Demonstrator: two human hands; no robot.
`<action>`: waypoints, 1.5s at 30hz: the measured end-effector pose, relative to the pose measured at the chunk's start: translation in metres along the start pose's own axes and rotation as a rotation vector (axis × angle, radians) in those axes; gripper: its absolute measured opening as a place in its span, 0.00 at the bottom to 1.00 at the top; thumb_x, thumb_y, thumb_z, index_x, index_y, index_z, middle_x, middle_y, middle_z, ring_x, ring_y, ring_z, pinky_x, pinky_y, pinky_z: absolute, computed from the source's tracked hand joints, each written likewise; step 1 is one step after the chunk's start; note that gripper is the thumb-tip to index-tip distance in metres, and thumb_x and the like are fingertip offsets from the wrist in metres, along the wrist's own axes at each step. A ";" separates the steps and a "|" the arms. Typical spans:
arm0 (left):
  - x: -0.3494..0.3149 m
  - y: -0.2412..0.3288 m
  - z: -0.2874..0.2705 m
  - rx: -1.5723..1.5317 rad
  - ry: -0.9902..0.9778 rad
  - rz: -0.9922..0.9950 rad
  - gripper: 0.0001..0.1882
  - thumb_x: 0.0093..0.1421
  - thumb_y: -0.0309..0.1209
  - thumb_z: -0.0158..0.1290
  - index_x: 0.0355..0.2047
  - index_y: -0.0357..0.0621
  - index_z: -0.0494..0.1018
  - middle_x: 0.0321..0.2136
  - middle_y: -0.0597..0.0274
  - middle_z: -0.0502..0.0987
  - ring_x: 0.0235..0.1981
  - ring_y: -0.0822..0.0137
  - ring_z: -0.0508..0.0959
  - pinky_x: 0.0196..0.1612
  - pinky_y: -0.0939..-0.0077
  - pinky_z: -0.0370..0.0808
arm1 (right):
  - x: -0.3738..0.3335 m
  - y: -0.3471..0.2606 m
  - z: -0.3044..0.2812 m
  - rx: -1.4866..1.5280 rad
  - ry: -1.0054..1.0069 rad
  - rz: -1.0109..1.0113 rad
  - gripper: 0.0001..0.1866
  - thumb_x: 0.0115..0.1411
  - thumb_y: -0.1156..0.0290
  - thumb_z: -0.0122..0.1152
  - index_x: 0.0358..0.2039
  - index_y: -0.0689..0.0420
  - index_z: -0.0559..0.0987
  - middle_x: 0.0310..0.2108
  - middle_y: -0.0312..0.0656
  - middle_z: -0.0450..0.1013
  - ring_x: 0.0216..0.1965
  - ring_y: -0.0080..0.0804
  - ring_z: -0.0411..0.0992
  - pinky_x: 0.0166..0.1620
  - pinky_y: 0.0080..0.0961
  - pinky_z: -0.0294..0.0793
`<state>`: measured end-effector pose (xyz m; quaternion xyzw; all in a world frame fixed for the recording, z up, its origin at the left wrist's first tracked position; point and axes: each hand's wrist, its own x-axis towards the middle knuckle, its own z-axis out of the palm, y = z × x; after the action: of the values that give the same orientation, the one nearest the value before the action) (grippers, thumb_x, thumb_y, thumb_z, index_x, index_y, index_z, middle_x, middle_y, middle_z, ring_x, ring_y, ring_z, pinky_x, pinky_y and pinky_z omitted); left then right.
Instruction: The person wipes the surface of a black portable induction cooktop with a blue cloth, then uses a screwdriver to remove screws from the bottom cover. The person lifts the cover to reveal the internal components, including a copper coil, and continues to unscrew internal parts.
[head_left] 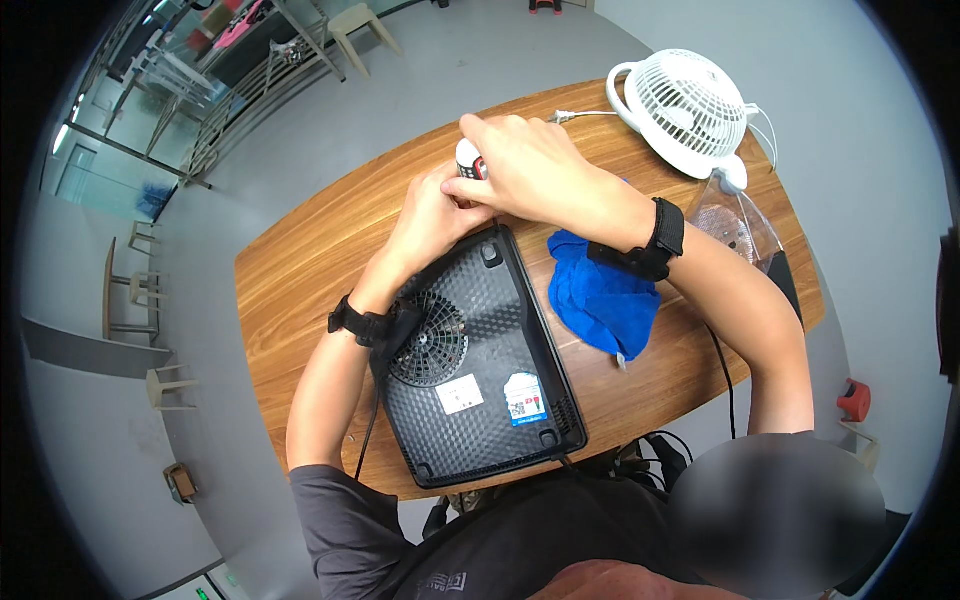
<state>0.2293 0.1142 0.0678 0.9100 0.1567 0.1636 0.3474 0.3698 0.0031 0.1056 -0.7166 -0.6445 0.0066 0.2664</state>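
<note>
A black induction cooker (478,330) lies upside down on the wooden table, its textured base and round fan grille facing up. At its far edge, my right hand (520,168) is closed around a screwdriver (468,155) with a white, black and red handle. My fingers hide the shaft and tip. Just left of it, my left hand (435,215) is closed by the cooker's far edge, its fingers bunched below the handle and touching my right hand. What those left fingers pinch is hidden. A crumpled blue cloth (600,295) lies beneath my right wrist.
On the table's far right stands a white fan (690,110) with its plug and cord. Near it lies a clear plastic bag (735,225) with something inside. Black cords hang over the near edge. Stools (362,32) and a metal rack (255,95) stand beyond the table.
</note>
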 end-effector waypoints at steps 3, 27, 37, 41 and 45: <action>0.000 0.003 0.000 0.032 -0.003 -0.024 0.15 0.53 0.31 0.67 0.37 0.36 0.77 0.30 0.51 0.82 0.31 0.57 0.82 0.38 0.64 0.77 | 0.000 -0.002 -0.004 0.001 -0.009 0.044 0.25 0.56 0.54 0.69 0.38 0.65 0.76 0.29 0.57 0.78 0.34 0.59 0.79 0.37 0.50 0.78; 0.000 -0.002 -0.004 0.049 0.055 -0.051 0.16 0.50 0.31 0.68 0.34 0.33 0.77 0.28 0.44 0.81 0.33 0.48 0.84 0.37 0.59 0.78 | 0.000 -0.004 0.002 0.186 -0.028 -0.005 0.19 0.57 0.60 0.65 0.38 0.66 0.77 0.29 0.60 0.78 0.34 0.60 0.78 0.38 0.48 0.78; -0.018 -0.028 -0.011 -0.037 -0.117 -0.019 0.16 0.51 0.29 0.68 0.36 0.33 0.76 0.27 0.56 0.79 0.29 0.63 0.78 0.37 0.66 0.78 | 0.000 -0.031 -0.022 0.161 0.013 0.012 0.20 0.53 0.61 0.66 0.35 0.68 0.79 0.28 0.61 0.78 0.32 0.60 0.79 0.37 0.47 0.80; -0.035 -0.026 -0.014 -0.029 -0.205 -0.035 0.12 0.53 0.25 0.66 0.33 0.30 0.76 0.26 0.55 0.79 0.29 0.64 0.79 0.38 0.66 0.78 | -0.001 -0.045 -0.030 0.152 0.054 -0.009 0.19 0.54 0.60 0.66 0.36 0.66 0.79 0.26 0.57 0.79 0.30 0.56 0.79 0.35 0.44 0.79; -0.055 -0.025 -0.016 -0.048 -0.176 -0.033 0.11 0.54 0.25 0.66 0.33 0.32 0.78 0.25 0.56 0.79 0.29 0.64 0.79 0.38 0.67 0.77 | -0.001 -0.068 -0.038 0.157 0.051 -0.030 0.18 0.55 0.61 0.66 0.35 0.66 0.78 0.26 0.55 0.79 0.29 0.55 0.79 0.35 0.42 0.79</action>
<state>0.1687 0.1192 0.0519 0.9095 0.1364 0.0810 0.3843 0.3206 -0.0101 0.1643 -0.6837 -0.6458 0.0347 0.3381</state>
